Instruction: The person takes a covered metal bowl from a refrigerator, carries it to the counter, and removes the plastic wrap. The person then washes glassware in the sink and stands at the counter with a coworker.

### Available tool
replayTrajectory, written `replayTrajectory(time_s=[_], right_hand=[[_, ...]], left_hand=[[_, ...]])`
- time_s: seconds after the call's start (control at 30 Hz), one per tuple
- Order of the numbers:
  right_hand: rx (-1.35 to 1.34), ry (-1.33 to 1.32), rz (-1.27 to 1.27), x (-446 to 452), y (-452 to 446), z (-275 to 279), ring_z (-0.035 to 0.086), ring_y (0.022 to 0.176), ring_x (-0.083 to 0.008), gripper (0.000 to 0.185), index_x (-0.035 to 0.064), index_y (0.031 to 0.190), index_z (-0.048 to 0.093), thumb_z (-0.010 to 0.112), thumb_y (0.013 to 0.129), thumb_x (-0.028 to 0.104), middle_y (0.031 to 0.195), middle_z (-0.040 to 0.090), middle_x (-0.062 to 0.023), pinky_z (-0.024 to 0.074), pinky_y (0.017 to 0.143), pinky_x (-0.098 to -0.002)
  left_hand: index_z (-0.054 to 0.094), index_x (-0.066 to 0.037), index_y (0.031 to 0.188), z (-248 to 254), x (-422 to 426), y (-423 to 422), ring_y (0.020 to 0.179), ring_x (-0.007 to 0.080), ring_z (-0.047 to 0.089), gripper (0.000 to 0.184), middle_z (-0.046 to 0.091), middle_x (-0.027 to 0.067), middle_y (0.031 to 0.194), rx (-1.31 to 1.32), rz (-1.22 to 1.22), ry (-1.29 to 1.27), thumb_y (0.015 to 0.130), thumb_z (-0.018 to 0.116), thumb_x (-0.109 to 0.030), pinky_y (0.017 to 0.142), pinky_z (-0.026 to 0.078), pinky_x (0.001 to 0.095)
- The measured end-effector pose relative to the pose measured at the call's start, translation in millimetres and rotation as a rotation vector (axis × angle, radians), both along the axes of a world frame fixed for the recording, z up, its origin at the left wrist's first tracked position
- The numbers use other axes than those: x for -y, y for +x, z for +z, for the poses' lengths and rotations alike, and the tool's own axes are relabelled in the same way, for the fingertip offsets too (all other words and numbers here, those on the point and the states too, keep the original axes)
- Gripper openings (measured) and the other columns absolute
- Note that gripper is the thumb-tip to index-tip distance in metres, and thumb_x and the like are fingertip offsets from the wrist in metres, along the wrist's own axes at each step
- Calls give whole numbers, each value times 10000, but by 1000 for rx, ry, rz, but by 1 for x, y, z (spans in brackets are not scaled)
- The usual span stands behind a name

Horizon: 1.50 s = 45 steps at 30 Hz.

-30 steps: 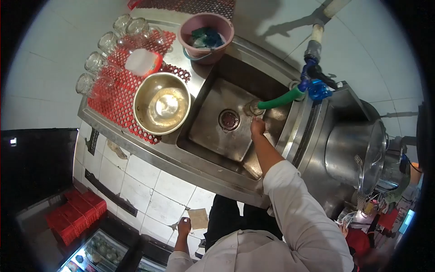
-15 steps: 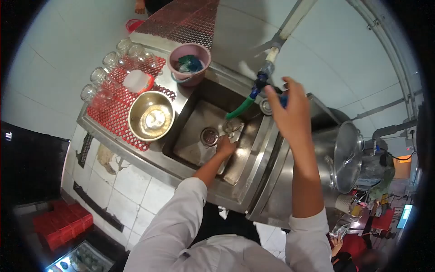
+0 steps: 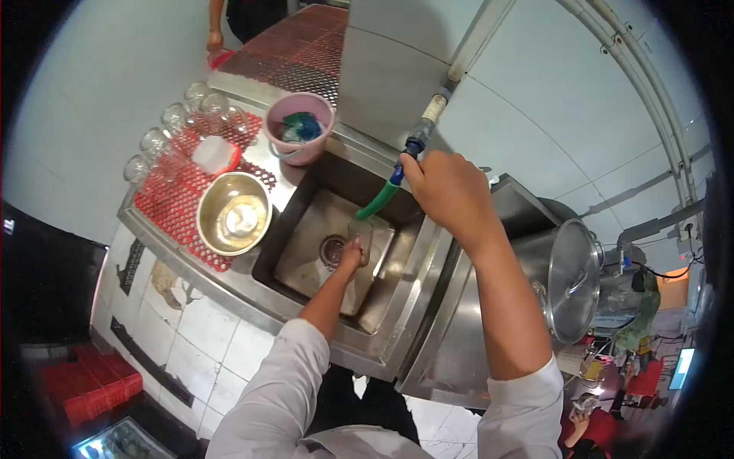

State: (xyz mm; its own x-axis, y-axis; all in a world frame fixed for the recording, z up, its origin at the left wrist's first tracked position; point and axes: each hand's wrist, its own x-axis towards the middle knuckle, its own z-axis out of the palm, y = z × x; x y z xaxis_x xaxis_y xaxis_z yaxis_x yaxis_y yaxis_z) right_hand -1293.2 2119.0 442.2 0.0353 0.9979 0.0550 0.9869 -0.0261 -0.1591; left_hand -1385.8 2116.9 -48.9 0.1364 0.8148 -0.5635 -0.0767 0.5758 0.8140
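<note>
Down in the steel sink (image 3: 310, 264), my left hand (image 3: 350, 254) is wrapped round a clear glass (image 3: 360, 229). The glass is beneath the end of a green hose (image 3: 377, 202), which hangs from a blue tap (image 3: 414, 145) on the wall pipe. My right hand (image 3: 456, 190) is closed at the tap, its fingers mostly hidden behind the back of the hand. Beside the glass lies the round drain (image 3: 333, 250). I cannot make out whether water is flowing.
Left of the sink, a metal bowl (image 3: 235, 214), a white container with a red rim (image 3: 215, 155) and several upturned glass mugs (image 3: 174, 118) sit on red matting (image 3: 174, 200). A pink bucket (image 3: 323, 122) holds cloths. A large lidded pot (image 3: 573, 283) stands right. Other people are partly visible.
My right hand has gone from spread fingers beside the tap to closed on it. My left hand keeps the glass under the hose. The whole view has shifted slightly.
</note>
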Motion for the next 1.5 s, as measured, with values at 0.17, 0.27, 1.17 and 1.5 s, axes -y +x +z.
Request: replayTrajectory(time_s=[0.17,0.27,1.17,1.5], right_hand=[[-167,40,-72,-26,1,-42,653,722,-414,426,-22,786,672,449,917,316,753,654,-255,511,680,-492],[-461,-132,-177,-34,-5,-33,626,585,-355,412,-47,742,631,440,898,283,659,624,-218,475,547,-458],[-130,27,-38,-18,-2,-3,641,962,-411,357,-12,969,671,697,784,292,968,670,-251,521,834,-461],[-14,138,400,-22,31,-7,609,922,-354,171,62,1001,601,652,839,77,963,652,-148,469,760,-432]], left_hand=[[605,-15,853,113,41,-43,812,336,616,359,649,175,824,-252,94,366,993,440,-302,753,455,432],[611,-14,855,157,31,-59,872,350,607,353,657,177,858,-126,95,325,990,452,-299,787,447,435],[644,-48,806,185,45,-77,563,84,494,346,607,11,683,123,84,149,962,474,-306,544,396,267],[592,-41,758,173,41,-75,494,126,475,305,546,25,650,-18,-34,128,934,519,-279,463,369,314]])
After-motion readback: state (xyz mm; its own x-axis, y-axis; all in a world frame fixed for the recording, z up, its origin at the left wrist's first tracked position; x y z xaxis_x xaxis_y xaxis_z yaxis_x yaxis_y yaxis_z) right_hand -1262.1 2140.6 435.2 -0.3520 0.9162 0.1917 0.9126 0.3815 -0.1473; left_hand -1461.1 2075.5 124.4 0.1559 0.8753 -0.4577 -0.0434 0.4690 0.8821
